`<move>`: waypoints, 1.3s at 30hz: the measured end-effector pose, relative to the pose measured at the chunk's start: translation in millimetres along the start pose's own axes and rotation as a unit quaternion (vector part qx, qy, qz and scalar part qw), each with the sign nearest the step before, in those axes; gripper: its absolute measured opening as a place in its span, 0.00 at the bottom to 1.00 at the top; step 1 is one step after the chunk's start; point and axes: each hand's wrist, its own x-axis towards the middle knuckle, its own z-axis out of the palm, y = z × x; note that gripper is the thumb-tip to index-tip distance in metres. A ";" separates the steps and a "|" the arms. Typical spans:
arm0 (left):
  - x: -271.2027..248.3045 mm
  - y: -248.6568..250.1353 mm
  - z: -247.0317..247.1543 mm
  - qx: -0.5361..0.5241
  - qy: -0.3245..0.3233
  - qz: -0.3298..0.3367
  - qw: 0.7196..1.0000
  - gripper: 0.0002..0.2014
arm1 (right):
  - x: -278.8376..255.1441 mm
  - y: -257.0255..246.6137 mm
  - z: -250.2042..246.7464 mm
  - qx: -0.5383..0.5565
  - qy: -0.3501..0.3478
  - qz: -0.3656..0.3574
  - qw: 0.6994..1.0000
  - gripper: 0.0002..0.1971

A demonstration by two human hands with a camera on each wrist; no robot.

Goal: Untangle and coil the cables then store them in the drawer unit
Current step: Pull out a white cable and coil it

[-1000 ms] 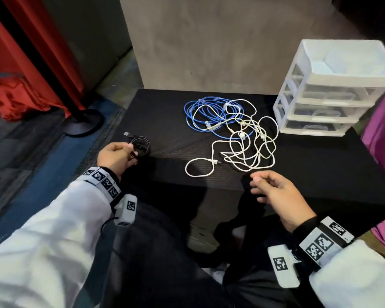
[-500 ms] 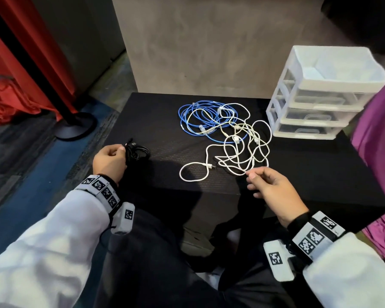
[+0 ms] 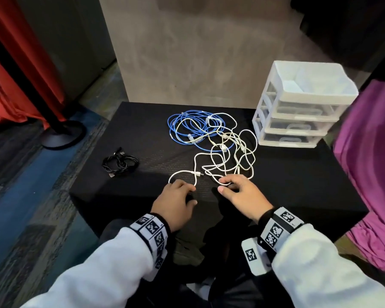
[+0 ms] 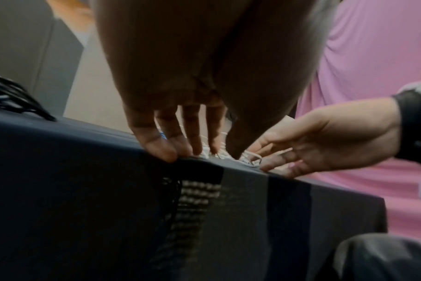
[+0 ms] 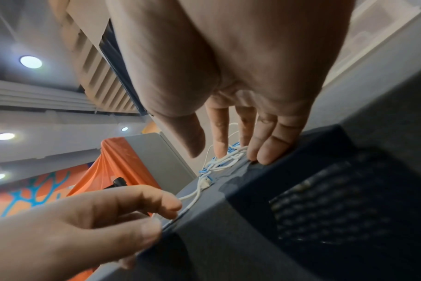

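Observation:
A tangled white cable [image 3: 229,156] lies mid-table, overlapping a blue cable coil [image 3: 193,127] behind it. A coiled black cable [image 3: 120,163] lies apart at the left. The white three-drawer unit [image 3: 298,107] stands at the back right with its drawers closed. My left hand [image 3: 188,193] rests its fingertips on the near loop of the white cable at the table's front edge, thumb apart. My right hand [image 3: 225,184] has its fingers spread on the tangle's near strands [image 5: 219,163]. Neither hand visibly pinches the cable [image 4: 248,158].
The black table [image 3: 142,121] ends just under my hands. A purple cloth [image 3: 369,163] hangs at the right, close to the drawer unit. A black stand base [image 3: 62,134] and red drape sit on the floor to the left.
My left hand has let go of the black cable coil and moved right to the white cable. My right hand has reached forward onto the tangle's near strands.

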 end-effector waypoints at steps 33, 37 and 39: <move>-59.7 42.0 -115.2 -0.421 -0.181 0.039 0.888 0.17 | -53.6 -62.4 -72.0 0.096 0.124 -0.159 0.975 0.08; -58.6 57.7 -126.8 -0.655 -0.136 -0.028 0.742 0.13 | -51.5 -40.4 -72.1 -0.010 0.069 -0.115 0.991 0.11; -56.1 68.1 -130.1 -0.731 -0.102 -0.038 0.673 0.13 | -60.6 -37.7 -56.6 -0.075 -0.007 -0.111 0.991 0.13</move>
